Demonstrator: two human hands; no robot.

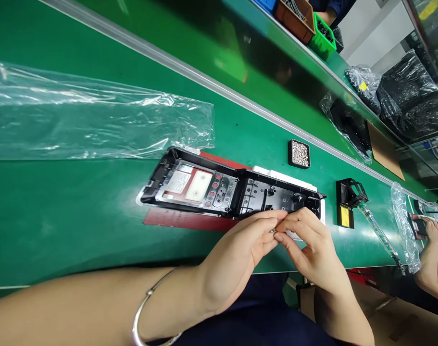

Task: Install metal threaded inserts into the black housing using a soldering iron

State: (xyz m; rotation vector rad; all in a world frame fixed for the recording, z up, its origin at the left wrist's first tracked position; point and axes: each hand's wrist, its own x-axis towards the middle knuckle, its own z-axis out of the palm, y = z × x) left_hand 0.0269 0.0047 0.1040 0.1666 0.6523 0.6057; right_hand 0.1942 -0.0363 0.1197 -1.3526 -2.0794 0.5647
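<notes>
Both hands meet at the near edge of the green table (pixel 78 206): the left hand (pixel 236 259) and right hand (pixel 312 250) pinch together one tiny metal part (pixel 272 231). Just behind them lies a black plastic housing (pixel 226 187), with a clear plastic bag (pixel 89 115) further left and a small tray of screws (pixel 299 154) behind.

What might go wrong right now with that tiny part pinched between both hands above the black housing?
1. The small metal part is pinched only by the fingertips of the left hand and right hand; a slip could drop it into the open black housing or onto the green belt.
2. The tray of screws sits close behind the hands; a careless reach might knock it over.
</notes>
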